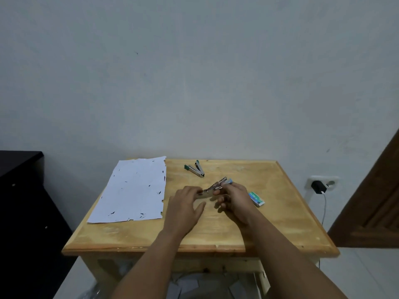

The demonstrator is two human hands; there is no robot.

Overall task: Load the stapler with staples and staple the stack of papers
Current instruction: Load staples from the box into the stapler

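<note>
Head view, looking down on a small wooden table (248,223) set against a pale wall.

Centre of table: stapler (212,187), metal, lying open and angled from lower left to upper right, held between both hands. Left hand (185,207) palm down, fingers loosely spread, fingertips touching the stapler's lower-left end; not closed around it. Right hand (234,200) curled, thumb and forefinger pinched at the stapler's upper-right end, where a small blue-grey part (230,180) shows; whether that part belongs to the stapler or is a separate strip of staples cannot be told.

Left of table: stack of papers (133,190), white, flat, speckled with dark marks, right edge ragged, far corner overhanging the table's back edge.

Far side, between papers and hands: second stapler (195,168), green-tipped, open in a V, apart from both hands.

Just right of the right hand: staple box (256,198), green and white, lying flat.

Background right: wall socket (322,182) with black charger (318,187) and white cable (324,209).
</note>
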